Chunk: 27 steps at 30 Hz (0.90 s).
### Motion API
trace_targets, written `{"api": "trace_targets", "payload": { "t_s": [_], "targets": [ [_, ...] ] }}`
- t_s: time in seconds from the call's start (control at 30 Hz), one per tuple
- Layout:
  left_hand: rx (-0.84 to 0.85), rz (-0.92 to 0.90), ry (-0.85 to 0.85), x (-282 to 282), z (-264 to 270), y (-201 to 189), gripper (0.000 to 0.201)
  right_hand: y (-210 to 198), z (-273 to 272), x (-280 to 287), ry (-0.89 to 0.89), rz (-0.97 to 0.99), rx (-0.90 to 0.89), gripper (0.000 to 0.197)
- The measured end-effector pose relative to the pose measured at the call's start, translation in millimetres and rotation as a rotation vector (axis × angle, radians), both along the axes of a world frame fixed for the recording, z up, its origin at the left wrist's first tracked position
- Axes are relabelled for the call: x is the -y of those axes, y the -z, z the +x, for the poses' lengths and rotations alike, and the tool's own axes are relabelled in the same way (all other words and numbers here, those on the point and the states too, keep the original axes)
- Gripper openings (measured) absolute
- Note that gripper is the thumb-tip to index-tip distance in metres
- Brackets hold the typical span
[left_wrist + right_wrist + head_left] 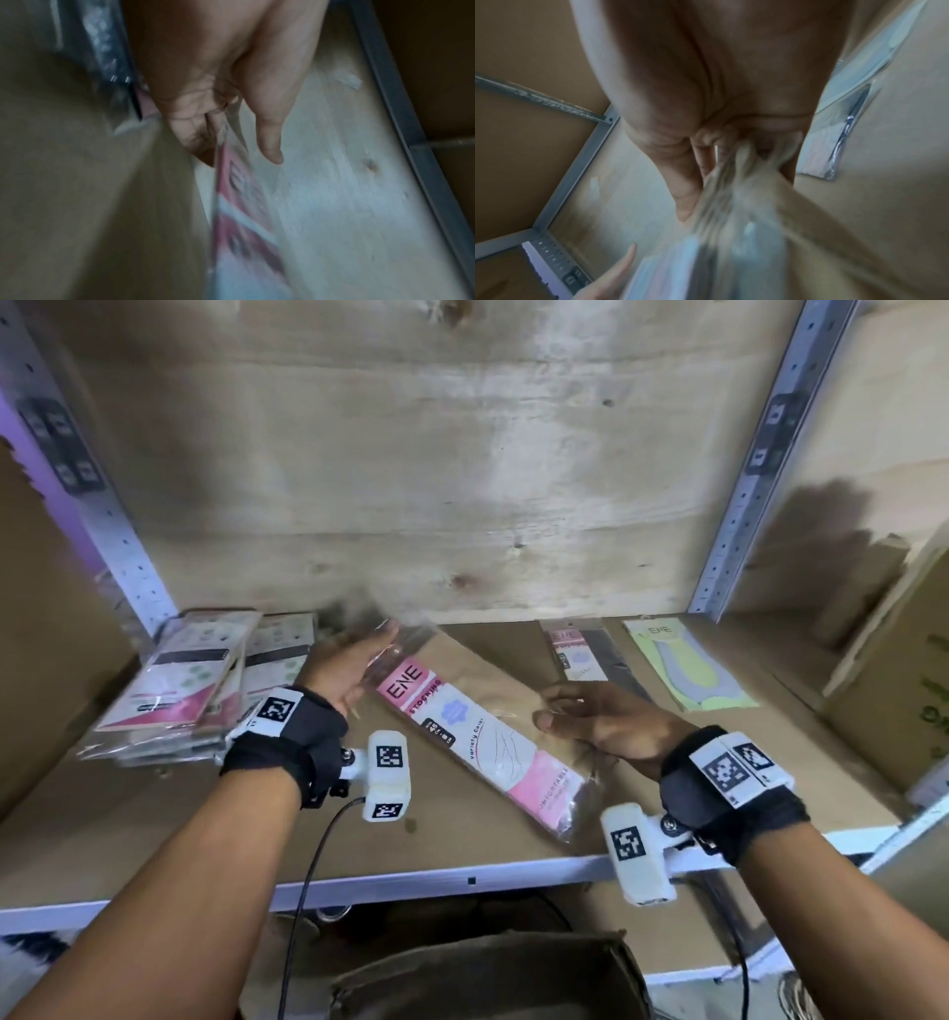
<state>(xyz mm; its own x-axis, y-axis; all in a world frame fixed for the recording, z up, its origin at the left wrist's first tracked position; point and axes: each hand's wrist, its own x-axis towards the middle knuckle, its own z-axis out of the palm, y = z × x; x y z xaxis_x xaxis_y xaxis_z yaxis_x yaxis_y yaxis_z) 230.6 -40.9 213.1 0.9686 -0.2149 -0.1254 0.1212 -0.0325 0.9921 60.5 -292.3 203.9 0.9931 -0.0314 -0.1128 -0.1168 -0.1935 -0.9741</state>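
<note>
I see the stocking packet [477,737] held just above the shelf [154,814], centre of view, long axis 11 to 5 o'clock. Right hand [606,726] pinches its 3 o'clock edge, thumb under curled fingers. Left hand [349,670] lies flat against the 11 o'clock end, fingers straight. Packet stack [179,690] at 9 o'clock.

Stocking pkt [480,737] pink/white (blue flower).

L hand [205,85] flat against pink pkt [241,205], wood board [334,203] behind; blurry.
</note>
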Motion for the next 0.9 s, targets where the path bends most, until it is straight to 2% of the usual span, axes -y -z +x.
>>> {"api": "trace_targets", "payload": {
  "t_s": [0.17, 0.33, 0.47, 0.57, 0.7, 0.8, 0.9],
  "targets": [
    [0.294, 0.213, 0.096, -8, 10, 5, 0.028, -4, -6, 0, -0.057, -0.043, -0.008, 0.021],
    [0.449, 0.456, 0.098, -15, 5, 1, 0.057, -10, -10, 8, -0.103, -0.045, 0.002, 0.021],
    [0.381, 0.444, 0.112, -15, 1, 2, 0.062, -9, -10, 8, -0.103, -0.135, 0.023, 0.024],
    [0.204, 0.288, 0.122, -17, -4, 3, 0.057, -6, -8, 8, -0.093, -0.149, 0.040, 0.027],
    [-0.011, 0.082, 0.105, -14, -9, 0, 0.039, -5, -7, 7, -0.082, -0.098, 0.031, 0.022],
    [-0.029, 0.047, 0.096, -12, -9, -2, 0.032, -5, -8, 6, -0.075, -0.087, 0.050, 0.019],
    [-0.024, 0.100, 0.113, -11, -9, -4, 0.024, -8, -9, 5, -0.078, -0.077, 0.068, 0.018]
  ]
}}
